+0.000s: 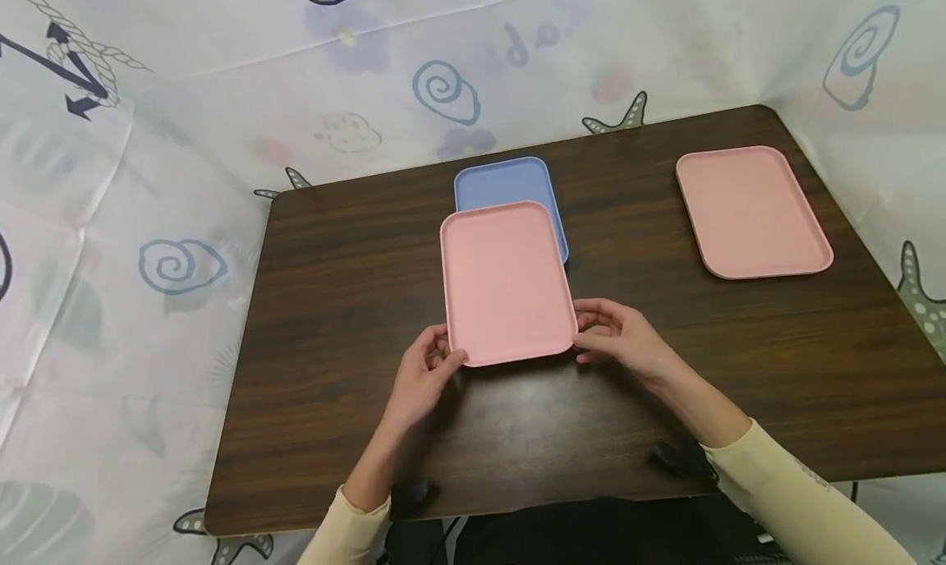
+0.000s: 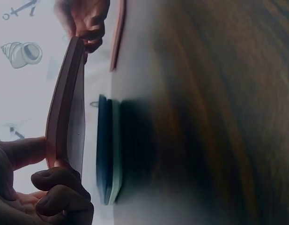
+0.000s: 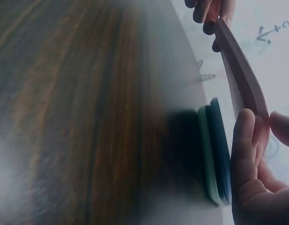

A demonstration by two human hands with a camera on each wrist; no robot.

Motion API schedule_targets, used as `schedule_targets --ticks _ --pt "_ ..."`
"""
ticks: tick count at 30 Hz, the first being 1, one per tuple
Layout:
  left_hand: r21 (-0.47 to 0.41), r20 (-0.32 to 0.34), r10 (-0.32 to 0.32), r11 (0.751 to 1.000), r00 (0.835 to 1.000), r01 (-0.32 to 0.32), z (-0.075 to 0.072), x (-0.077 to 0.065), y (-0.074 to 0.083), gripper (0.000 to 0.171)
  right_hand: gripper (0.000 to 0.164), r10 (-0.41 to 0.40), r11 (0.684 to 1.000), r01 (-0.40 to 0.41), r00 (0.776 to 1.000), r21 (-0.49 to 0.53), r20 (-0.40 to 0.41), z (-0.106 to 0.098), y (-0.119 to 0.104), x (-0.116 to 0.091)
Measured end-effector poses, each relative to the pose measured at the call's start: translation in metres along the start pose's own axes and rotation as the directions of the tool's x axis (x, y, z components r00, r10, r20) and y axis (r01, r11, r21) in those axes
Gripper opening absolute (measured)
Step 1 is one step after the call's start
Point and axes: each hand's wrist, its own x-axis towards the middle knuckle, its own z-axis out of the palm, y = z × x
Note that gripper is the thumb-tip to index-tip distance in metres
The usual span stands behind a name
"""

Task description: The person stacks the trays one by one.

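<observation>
Both hands hold a pink rectangular tray [image 1: 508, 286] by its near corners, raised above the table. My left hand [image 1: 417, 380] pinches the left corner, thumb on the rim and fingers curled under. At the right corner, my right hand [image 1: 631, 345] grips the same way. Beyond the held tray lies a blue tray [image 1: 504, 186], its near part covered in the head view. The left wrist view shows a green tray [image 2: 117, 150] directly beneath the blue one, both resting on the table with a gap below the pink tray.
A second pink tray [image 1: 755, 212] lies at the right side of the dark wooden table [image 1: 332, 302]. Printed cloth [image 1: 222, 138] hangs around the table's back and sides. Two dark objects, one of them a rounded shape [image 1: 411, 494], sit near the front edge by the forearms.
</observation>
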Motion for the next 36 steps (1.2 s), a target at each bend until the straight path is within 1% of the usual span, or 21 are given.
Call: schedule_targets --ticks 1,3,8,11,15,19,23,26,30,33,34,36 --pt "0.003 0.006 0.006 1.000 1.000 -0.007 0.003 0.000 0.003 0.038 0.057 -0.004 1.000 0.004 1.000 -0.003 -0.004 -0.002 0.001 -0.001" --pt "0.009 0.006 0.011 1.000 1.000 -0.011 0.008 0.004 0.000 0.039 0.058 -0.006 1.000 0.006 1.000 -0.004 -0.017 -0.006 0.003 -0.003" --pt "0.036 -0.022 0.006 0.999 1.000 -0.006 0.018 0.016 -0.027 0.041 0.060 -0.003 1.000 0.002 0.999 -0.023 -0.040 -0.011 0.006 -0.004" --pt "0.057 -0.047 0.030 0.998 0.998 -0.027 0.021 0.020 -0.034 0.043 0.063 -0.003 0.999 0.001 0.999 -0.037 -0.038 -0.013 0.006 -0.002" --pt "0.088 -0.082 0.082 0.993 0.993 -0.075 0.022 0.024 -0.034 0.050 0.066 -0.005 0.999 0.003 0.999 -0.051 -0.054 -0.014 0.006 0.001" --pt "0.107 -0.099 0.101 0.990 0.990 -0.090 0.023 0.027 -0.032 0.056 0.068 -0.017 0.998 0.013 0.997 -0.061 -0.073 -0.015 0.005 0.003" --pt "0.127 -0.074 0.098 0.988 0.992 -0.088 0.024 0.030 -0.032 0.063 0.066 -0.023 0.998 0.018 0.996 -0.056 -0.086 -0.016 0.003 0.006" --pt "0.161 -0.041 0.093 0.983 0.995 -0.085 0.023 0.033 -0.031 0.072 0.064 -0.023 0.998 0.018 0.995 -0.055 -0.092 -0.018 0.002 0.009" --pt "0.198 -0.015 0.098 0.976 0.995 -0.093 0.021 0.037 -0.032 0.081 0.063 -0.020 0.998 0.014 0.995 -0.060 -0.096 -0.020 0.001 0.016" --pt "0.191 -0.013 0.121 0.975 0.993 -0.116 0.020 0.043 -0.034 0.082 0.063 -0.017 0.998 0.011 0.995 -0.064 -0.102 -0.020 0.001 0.023" --pt "0.186 -0.011 0.121 0.975 0.993 -0.117 0.020 0.043 -0.030 0.081 0.063 -0.017 0.998 0.010 0.995 -0.062 -0.103 -0.021 0.001 0.026" --pt "0.186 -0.008 0.126 0.975 0.992 -0.122 0.018 0.047 -0.030 0.081 0.063 -0.012 0.998 0.006 0.994 -0.062 -0.105 -0.021 -0.001 0.030"
